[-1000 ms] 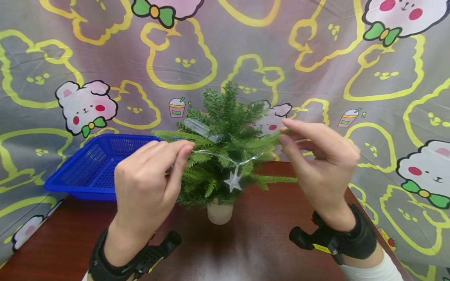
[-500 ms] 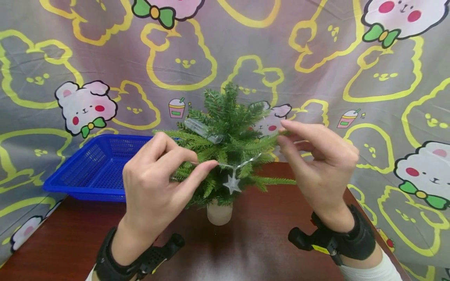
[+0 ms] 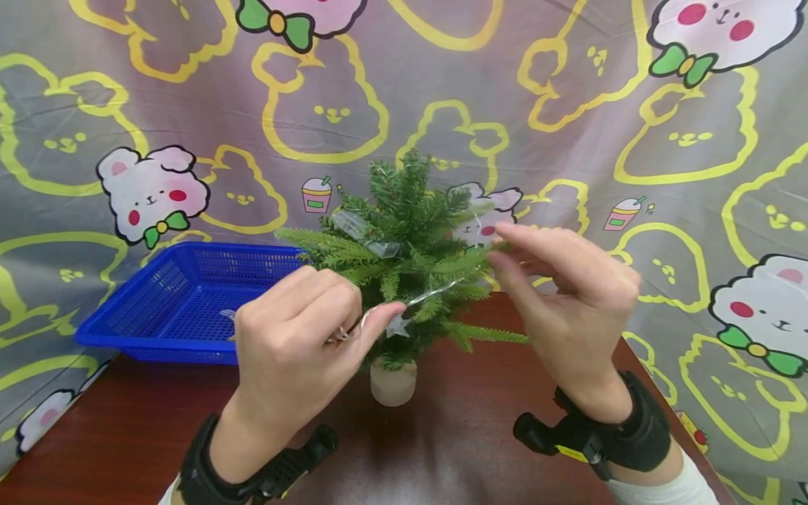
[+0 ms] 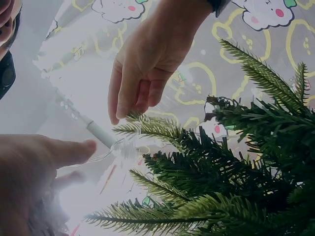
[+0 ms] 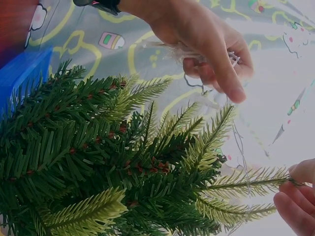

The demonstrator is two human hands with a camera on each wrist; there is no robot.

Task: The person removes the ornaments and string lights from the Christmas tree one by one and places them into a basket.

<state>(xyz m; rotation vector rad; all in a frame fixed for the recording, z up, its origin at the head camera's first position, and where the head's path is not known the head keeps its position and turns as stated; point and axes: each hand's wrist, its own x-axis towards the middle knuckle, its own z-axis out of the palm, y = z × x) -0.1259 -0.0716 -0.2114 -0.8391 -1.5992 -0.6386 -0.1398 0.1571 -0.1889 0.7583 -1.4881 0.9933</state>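
Note:
A small artificial Christmas tree (image 3: 413, 189) stands in a pale pot (image 3: 393, 384). My left hand (image 3: 297, 344), in front of its left side, grips the clear wire of a string of star lights (image 3: 435, 290); a bunched part lies in the palm in the right wrist view. The wire runs up to the tree's right side. One star (image 3: 398, 325) shows just beyond the left thumb. My right hand (image 3: 571, 308) pinches the tip of a right-hand branch (image 5: 246, 186), clearest in the right wrist view. A clear battery box (image 3: 366, 235) rests among the upper left branches.
A blue plastic basket (image 3: 113, 330) stands on the brown table (image 3: 467, 435) at the left, with something clear partly visible in it behind my left hand. A cartoon-printed cloth (image 3: 442, 63) hangs close behind the tree.
My left hand has moved right and a little down along the wire, its thumb first spreading and then closing near the star. My right hand stays nearly still at the branch.

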